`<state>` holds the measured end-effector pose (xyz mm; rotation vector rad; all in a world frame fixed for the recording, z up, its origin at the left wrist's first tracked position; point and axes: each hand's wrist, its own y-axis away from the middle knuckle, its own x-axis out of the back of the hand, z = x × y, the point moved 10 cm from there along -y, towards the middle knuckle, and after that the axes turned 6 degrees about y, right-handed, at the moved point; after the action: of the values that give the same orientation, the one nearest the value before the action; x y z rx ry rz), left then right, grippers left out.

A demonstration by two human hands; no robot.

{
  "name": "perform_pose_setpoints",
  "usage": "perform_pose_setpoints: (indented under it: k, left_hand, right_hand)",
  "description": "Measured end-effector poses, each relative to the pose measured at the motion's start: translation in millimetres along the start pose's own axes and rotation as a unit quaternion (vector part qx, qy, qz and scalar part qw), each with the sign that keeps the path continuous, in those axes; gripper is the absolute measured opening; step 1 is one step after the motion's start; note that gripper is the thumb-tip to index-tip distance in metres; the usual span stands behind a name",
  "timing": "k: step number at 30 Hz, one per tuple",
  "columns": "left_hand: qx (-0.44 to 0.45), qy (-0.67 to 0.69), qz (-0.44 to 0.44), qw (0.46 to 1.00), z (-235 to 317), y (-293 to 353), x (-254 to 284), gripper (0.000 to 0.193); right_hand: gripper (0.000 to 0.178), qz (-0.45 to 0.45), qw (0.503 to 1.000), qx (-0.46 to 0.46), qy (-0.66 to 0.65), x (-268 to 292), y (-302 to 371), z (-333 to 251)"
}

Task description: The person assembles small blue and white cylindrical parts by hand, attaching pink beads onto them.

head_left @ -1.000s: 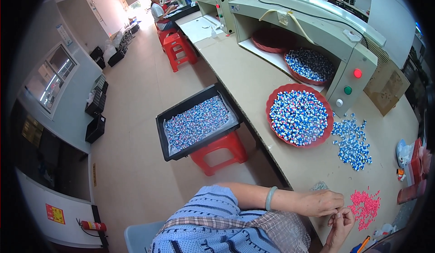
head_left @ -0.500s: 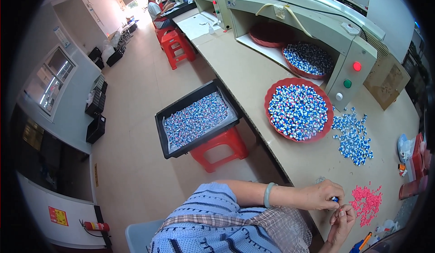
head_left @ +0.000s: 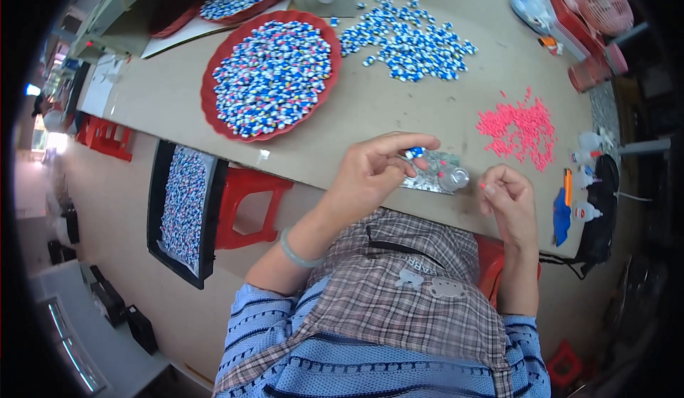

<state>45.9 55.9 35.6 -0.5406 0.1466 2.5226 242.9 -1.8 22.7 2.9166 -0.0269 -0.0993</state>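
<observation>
Blue-and-white bead-like piece (head_left: 415, 152): held at the fingertips of the left hand (head_left: 363, 173), above the near edge of the desk (head_left: 427, 106); its exact shape is too small to tell. Right hand (head_left: 513, 198) pinches what reads as a single pink bit (head_left: 483, 185) between thumb and forefinger, a little apart from the left. Between the hands, a small clear round container (head_left: 454, 178) stands at the right end of a silvery sheet (head_left: 427, 183); its contents are unclear. Loose pink pieces (head_left: 516, 127) lie spread beyond the right hand, loose blue-and-white pieces (head_left: 413, 45) farther off, and more fill a scalloped red tray (head_left: 208, 99) at left. Handling notes, by judgement: a light, steady pinch should suit both parts, since such small pieces probably slip or spin under pressure. Best to hold the blue-and-white piece by its sides, with the upper face turned to the eye and the fingertips off it. Gripping the pink bit near one end would leave the other free. Low hands over the desk limit any drop; forearms ought to clear the container, which could tip if brushed.
</observation>
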Motion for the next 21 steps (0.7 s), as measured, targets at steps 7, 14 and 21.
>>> perform_pose_setpoints:
  k: [7,14,21]
  left_hand:
    - [0.018,-0.003,0.014,1.000,-12,-5,-5,0.027]
    - [0.004,-0.061,0.020,0.998,-11,-7,-1,0.023]
    - [0.007,-0.041,0.017,0.999,-16,-9,2,0.026]
  right_hand:
    - [0.005,-0.012,0.999,-0.035,0.027,8,1,7]
    - [0.007,-0.034,0.994,-0.081,0.065,8,-3,9]
    - [0.008,-0.046,0.987,-0.109,0.106,6,-5,12]
